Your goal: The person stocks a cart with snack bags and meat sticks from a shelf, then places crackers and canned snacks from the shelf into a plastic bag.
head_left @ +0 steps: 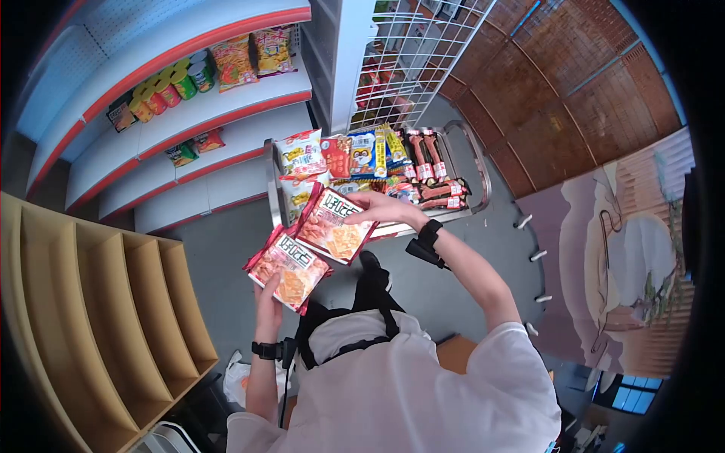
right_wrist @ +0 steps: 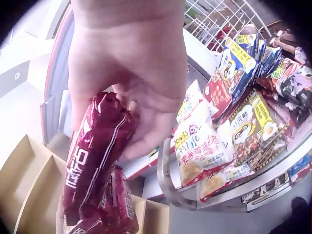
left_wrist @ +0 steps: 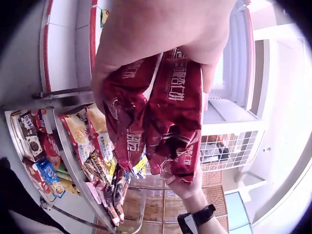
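Note:
My left hand (head_left: 267, 302) grips a red biscuit packet (head_left: 291, 272) with a cracker picture on its front. In the left wrist view, two red packet ends (left_wrist: 173, 112) show side by side between that hand's thumb and fingers. My right hand (head_left: 385, 211) holds another red biscuit packet (head_left: 337, 226), thumb on its front and fingers round its back. This packet overlaps the left one's upper corner in the head view. Both are held up in front of a metal cart (head_left: 472, 162) loaded with snack bags, its near rail just beyond the hands.
White shelves (head_left: 196, 121) with red edges stand at the left, bearing cans and snack bags. A tan shelf unit (head_left: 113, 302) is at the lower left. Behind the cart rises a white wire grid (head_left: 423, 60). A white plastic bag (head_left: 238, 377) lies on the floor.

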{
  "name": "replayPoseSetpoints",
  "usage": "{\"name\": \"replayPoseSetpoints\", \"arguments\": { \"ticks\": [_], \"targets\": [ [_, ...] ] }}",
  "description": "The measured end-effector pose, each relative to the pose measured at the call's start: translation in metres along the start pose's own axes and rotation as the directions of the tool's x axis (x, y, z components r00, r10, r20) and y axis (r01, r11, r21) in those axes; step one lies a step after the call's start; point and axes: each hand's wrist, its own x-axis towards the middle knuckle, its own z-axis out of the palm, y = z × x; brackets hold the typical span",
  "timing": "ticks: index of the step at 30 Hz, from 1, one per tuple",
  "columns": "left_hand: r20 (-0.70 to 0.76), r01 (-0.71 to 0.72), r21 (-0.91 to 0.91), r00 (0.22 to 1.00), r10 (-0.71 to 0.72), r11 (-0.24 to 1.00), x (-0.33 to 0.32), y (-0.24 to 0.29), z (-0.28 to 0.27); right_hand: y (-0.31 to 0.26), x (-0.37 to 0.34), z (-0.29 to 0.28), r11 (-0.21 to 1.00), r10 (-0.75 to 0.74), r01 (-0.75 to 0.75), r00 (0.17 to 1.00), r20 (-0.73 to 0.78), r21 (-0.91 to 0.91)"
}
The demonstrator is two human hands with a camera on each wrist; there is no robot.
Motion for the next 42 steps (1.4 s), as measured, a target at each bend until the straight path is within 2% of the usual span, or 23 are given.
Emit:
{"name": "replayPoseSetpoints", "arguments": {
  "ticks": [2, 3, 6, 8, 9, 10, 12, 14, 15, 16, 18, 19, 20, 22, 24, 30, 32, 33, 36, 37, 42],
  "targets": [
    [0.006, -0.019, -0.042, 1.000, 0.020, 0.999, 0.001, -0.016, 0.024, 0.010, -0.011, -0.040, 0.991, -0.106, 0.106, 0.994, 0.012, -0.086],
    [-0.011, -0.025, -0.040, 1.000, 0.025, 0.999, 0.000, -0.024, 0.038, 0.011, -0.018, -0.063, 0.999, -0.045, 0.045, 0.999, 0.002, -0.021],
    [-0.084, -0.056, -0.061, 0.995, 0.051, 0.997, 0.008, -0.053, 0.073, 0.029, -0.040, -0.140, 0.997, -0.039, 0.036, 0.998, -0.048, -0.062],
    [-0.084, -0.042, -0.162, 0.996, 0.028, 0.986, 0.018, -0.077, 0.084, 0.032, -0.062, -0.190, 0.995, -0.063, 0.049, 0.984, -0.165, -0.088],
    [-0.097, -0.031, -0.164, 0.995, 0.016, 0.986, 0.015, -0.086, 0.096, 0.054, -0.063, -0.228, 0.997, -0.027, 0.015, 0.987, -0.161, -0.076],
    [-0.122, -0.050, -0.128, 0.992, 0.035, 0.990, 0.013, -0.091, 0.111, 0.057, -0.072, -0.255, 0.997, 0.009, -0.027, 0.975, -0.223, -0.077],
    [-0.153, -0.097, -0.098, 0.985, 0.081, 0.990, 0.024, -0.101, 0.130, 0.063, -0.083, -0.300, 0.998, 0.051, -0.060, 0.940, -0.337, -0.015],
    [-0.181, -0.071, -0.157, 0.983, 0.042, 0.985, 0.019, -0.117, 0.133, 0.106, -0.083, -0.360, 0.987, 0.162, -0.144, 0.893, -0.420, 0.076],
    [-0.188, -0.074, -0.157, 0.981, 0.044, 0.985, 0.017, -0.119, 0.140, 0.112, -0.088, -0.370, 0.979, 0.198, -0.137, 0.825, -0.530, 0.152],
    [-0.199, -0.065, -0.145, 0.979, 0.036, 0.987, 0.016, -0.120, 0.146, 0.119, -0.089, -0.377, 0.980, 0.194, -0.136, 0.829, -0.524, 0.148],
    [-0.222, -0.065, -0.136, 0.974, 0.033, 0.989, 0.013, -0.123, 0.156, 0.125, -0.091, -0.380, 0.955, 0.252, -0.087, 0.738, -0.626, 0.282],
    [-0.223, -0.074, -0.118, 0.974, 0.046, 0.990, 0.011, -0.125, 0.156, 0.181, -0.071, -0.415, 0.954, 0.251, -0.081, 0.746, -0.617, 0.290],
    [-0.229, -0.078, -0.096, 0.972, 0.054, 0.992, 0.009, -0.125, 0.158, 0.180, -0.067, -0.412, 0.953, 0.252, -0.084, 0.757, -0.603, 0.292],
    [-0.259, -0.098, -0.068, 0.963, 0.078, 0.993, 0.006, -0.125, 0.164, 0.173, -0.065, -0.392, 0.934, 0.318, -0.112, 0.695, -0.645, 0.340],
    [-0.276, -0.112, -0.038, 0.956, 0.097, 0.993, 0.007, -0.124, 0.169, 0.185, -0.053, -0.384, 0.940, 0.273, -0.071, 0.743, -0.611, 0.333],
    [-0.295, -0.105, -0.011, 0.951, 0.097, 0.994, 0.008, -0.122, 0.177, 0.212, -0.027, -0.370, 0.961, 0.230, -0.077, 0.753, -0.617, 0.264],
    [-0.322, -0.107, -0.017, 0.942, 0.096, 0.994, 0.009, -0.120, 0.182, 0.212, -0.028, -0.362, 0.962, 0.254, -0.103, 0.682, -0.686, 0.254],
    [-0.329, -0.107, -0.015, 0.939, 0.096, 0.994, 0.009, -0.120, 0.182, 0.204, -0.031, -0.356, 0.967, 0.241, -0.104, 0.673, -0.699, 0.234],
    [-0.309, -0.108, -0.013, 0.946, 0.098, 0.994, 0.010, -0.118, 0.184, 0.229, -0.022, -0.369, 0.965, 0.258, -0.153, 0.691, -0.675, 0.212],
    [-0.303, -0.117, -0.010, 0.947, 0.108, 0.993, 0.012, -0.117, 0.185, 0.236, -0.020, -0.367, 0.975, 0.217, -0.113, 0.658, -0.721, 0.191],
    [-0.280, -0.105, -0.020, 0.955, 0.095, 0.994, 0.013, -0.108, 0.190, 0.257, -0.014, -0.376, 0.981, 0.195, -0.121, 0.664, -0.722, 0.153]
  ]
}}
